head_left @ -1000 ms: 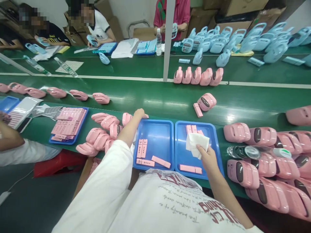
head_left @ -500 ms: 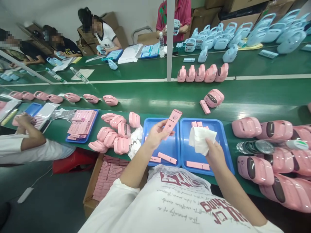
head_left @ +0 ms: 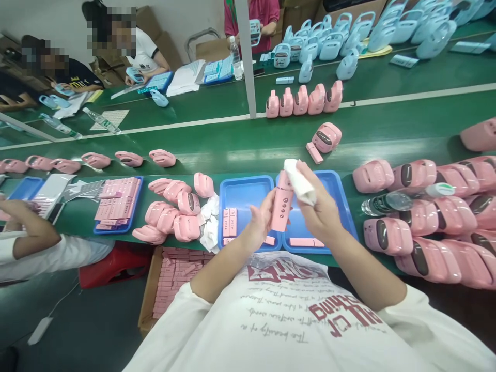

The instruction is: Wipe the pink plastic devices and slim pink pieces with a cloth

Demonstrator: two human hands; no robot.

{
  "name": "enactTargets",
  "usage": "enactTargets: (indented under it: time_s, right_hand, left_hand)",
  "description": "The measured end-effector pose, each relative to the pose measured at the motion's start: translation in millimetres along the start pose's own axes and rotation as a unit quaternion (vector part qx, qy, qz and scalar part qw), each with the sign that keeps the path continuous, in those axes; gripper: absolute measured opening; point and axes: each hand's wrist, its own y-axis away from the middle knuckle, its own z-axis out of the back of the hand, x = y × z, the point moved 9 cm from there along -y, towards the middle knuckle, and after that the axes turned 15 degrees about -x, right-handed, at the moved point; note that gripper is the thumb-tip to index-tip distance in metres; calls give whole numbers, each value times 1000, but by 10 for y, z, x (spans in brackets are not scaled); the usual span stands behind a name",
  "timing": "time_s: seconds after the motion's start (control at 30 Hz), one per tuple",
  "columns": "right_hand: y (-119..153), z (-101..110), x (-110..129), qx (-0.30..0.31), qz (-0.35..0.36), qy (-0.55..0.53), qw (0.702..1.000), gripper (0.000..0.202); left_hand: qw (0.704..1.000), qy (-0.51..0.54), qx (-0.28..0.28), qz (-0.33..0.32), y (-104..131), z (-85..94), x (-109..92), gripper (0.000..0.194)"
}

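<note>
My left hand (head_left: 260, 223) grips a pink bar-shaped piece (head_left: 282, 207) with a column of small dark marks on its face. A folded white cloth (head_left: 300, 182) is in my right hand (head_left: 321, 209), against the upper end of that piece. Both hands are over the seam between the left blue tray (head_left: 248, 181) and the right blue tray (head_left: 344, 217). Several pink bars (head_left: 230, 222) lie in the left tray, and another pink bar (head_left: 304, 242) lies near the front edge of the right one.
Pink rounded housings (head_left: 187, 227) and crumpled white tissues (head_left: 210, 232) sit left of the trays. More pink housings (head_left: 387, 235) and a plastic bottle (head_left: 387, 204) are at the right. A box of pink bars (head_left: 147, 305) stands below. Several people work nearby.
My right hand has brought the cloth left and up onto the pink piece. My left hand has turned the piece, and its marked face now shows. The view has shifted.
</note>
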Motion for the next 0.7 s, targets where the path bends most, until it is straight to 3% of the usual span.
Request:
enactTargets:
  time_s: [0.07,0.13,0.2,0.27,0.33,0.4,0.43,0.5,0.6,0.7]
  right_hand:
    - [102,-132,236,54,133,12,990,46]
    - [290,-218,364,100,222,5,970,46]
    - [502,-230,416,129,276,-22,952,43]
    - [667,-185,386,134,280,-53,949,37]
    - [680,-98,189,94,171,-71,978,33]
    - [632,76,-212,-16,-50,-68,996,36]
    - [657,185,-428,-86,-171,-67,979,39]
    - [762,317,-719,-193,-353,-90,911,46]
    - [732,267,-847,-224,-462,-167,842,50]
    - [628,227,-871,-217,-488,-199,822,49]
  left_hand:
    - [999,30,-16,6,17,-32,-11,101]
    - [997,62,-32,15,32,-51,-46,102]
    - [996,74,-42,10,40,-53,-110,106]
    - [996,63,-57,-22,28,-13,-194,106]
    - [996,34,-64,-50,3,28,-239,99]
    - [997,1,-55,-59,-26,39,-226,85]
    - [997,-13,-45,-53,-38,32,-199,78]
    - [999,-21,-26,-33,-51,7,-139,67]
    - [1000,22,-16,4,-64,-18,-77,52]
    - [995,81,-30,51,-86,-4,-8,49]
